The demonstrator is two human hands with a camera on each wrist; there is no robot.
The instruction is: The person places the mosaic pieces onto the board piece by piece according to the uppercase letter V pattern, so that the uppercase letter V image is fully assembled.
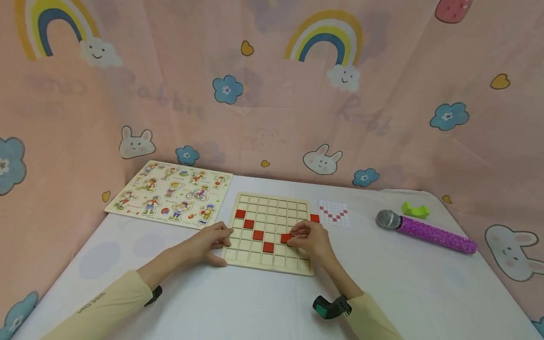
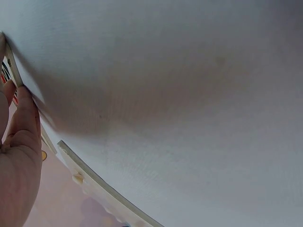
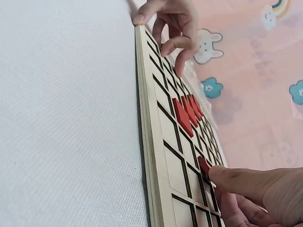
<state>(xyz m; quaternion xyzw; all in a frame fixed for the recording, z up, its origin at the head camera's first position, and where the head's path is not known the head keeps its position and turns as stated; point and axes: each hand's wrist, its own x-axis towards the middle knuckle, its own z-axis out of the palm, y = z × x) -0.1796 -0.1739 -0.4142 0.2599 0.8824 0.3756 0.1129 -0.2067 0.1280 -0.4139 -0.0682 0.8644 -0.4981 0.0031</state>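
Observation:
A wooden grid board [image 1: 272, 206] lies on the white table, with several red square tiles [image 1: 258, 235] in a diagonal line of its cells. My left hand [image 1: 209, 243] holds the board by its near left corner, thumb at the front edge and bent fingers at the left side. Over the right part of the grid, my right hand [image 1: 313, 240] pinches another red tile [image 1: 285, 238] with thumb and fingers. The right wrist view shows that thumb [image 3: 236, 178] against the tile, which is partly hidden. One more red tile [image 1: 314, 218] is at the board's right edge.
A small card [image 1: 334, 213] printed with a red V pattern lies right of the board. Farther right are a purple glittery microphone [image 1: 433, 234] and a green toy piece [image 1: 415, 210]. A picture puzzle board [image 1: 167, 193] lies at the back left.

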